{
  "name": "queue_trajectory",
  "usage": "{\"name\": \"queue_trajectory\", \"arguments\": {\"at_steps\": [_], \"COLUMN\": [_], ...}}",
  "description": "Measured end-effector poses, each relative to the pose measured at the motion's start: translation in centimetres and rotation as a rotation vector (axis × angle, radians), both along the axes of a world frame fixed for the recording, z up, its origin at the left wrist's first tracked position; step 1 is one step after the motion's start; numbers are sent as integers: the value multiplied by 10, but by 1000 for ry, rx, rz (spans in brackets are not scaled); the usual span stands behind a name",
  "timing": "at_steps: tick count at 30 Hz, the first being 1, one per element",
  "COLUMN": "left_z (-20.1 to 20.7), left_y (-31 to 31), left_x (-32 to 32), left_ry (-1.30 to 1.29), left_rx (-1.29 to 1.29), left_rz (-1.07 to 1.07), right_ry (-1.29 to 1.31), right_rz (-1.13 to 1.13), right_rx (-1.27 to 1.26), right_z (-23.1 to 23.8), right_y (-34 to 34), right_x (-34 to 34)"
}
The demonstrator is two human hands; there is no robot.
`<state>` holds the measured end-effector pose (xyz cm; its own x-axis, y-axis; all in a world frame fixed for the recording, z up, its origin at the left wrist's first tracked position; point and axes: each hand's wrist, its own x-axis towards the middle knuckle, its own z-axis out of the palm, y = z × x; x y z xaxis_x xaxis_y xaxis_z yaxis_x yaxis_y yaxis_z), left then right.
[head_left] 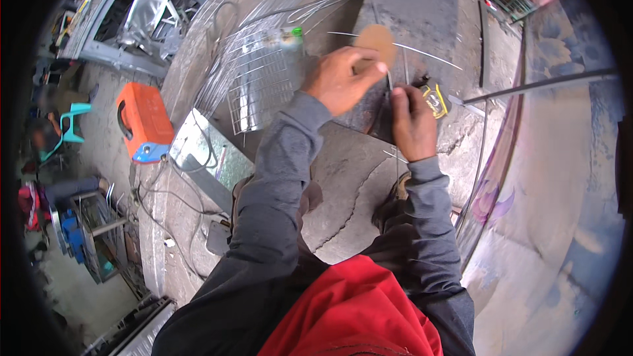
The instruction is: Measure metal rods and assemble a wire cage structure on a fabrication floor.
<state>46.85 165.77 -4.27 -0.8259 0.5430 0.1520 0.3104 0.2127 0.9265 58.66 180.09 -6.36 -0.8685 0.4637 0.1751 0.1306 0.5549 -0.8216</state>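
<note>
Concrete surface (343, 178), grey and cracked, lies under both hands. Left hand (339, 79) is closed on a round brown disc (377, 41), held just above a thin wire (422, 51). Right hand (412, 122) pinches an upright thin wire (390, 82) close beside the left. Yellow tape measure (435, 99) sits just right of the right hand. Wire mesh (260, 82) lies left of the left hand; an orange case (144, 118) rests farther left on the workshop floor.
</note>
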Motion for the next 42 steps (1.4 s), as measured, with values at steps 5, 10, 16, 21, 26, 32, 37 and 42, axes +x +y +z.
{"name": "queue_trajectory", "arguments": {"at_steps": [5,10,16,21,26,32,37,42], "left_z": [18,46,-57,-215,-364,-414,-437,-423], "left_y": [20,-39,-322,-563,-526,-533,-499,-504], "left_x": [21,30,62,227,424,450,376,345], "left_ry": [43,67,59,-279,-1274,-1202,-1165,-1111], "left_rx": [55,-112,-132,-370,-1053,-902,-741,-628], "left_rz": [-159,-297,516,1717,1079,906,1018,1125], "right_ry": [41,106,73,65,22,-63,-217,-272], "right_rz": [-66,286,-103,-333,-638,-591,-601,-645], "right_rx": [-892,-1211,-623,-475,-549,-447,-462,-496], "right_z": [-5,0,-26,-10,10,2,22,29], "right_y": [42,115,176,175,116,85,69,54], "right_x": [9,10,29,32,32,80,107,100]}}
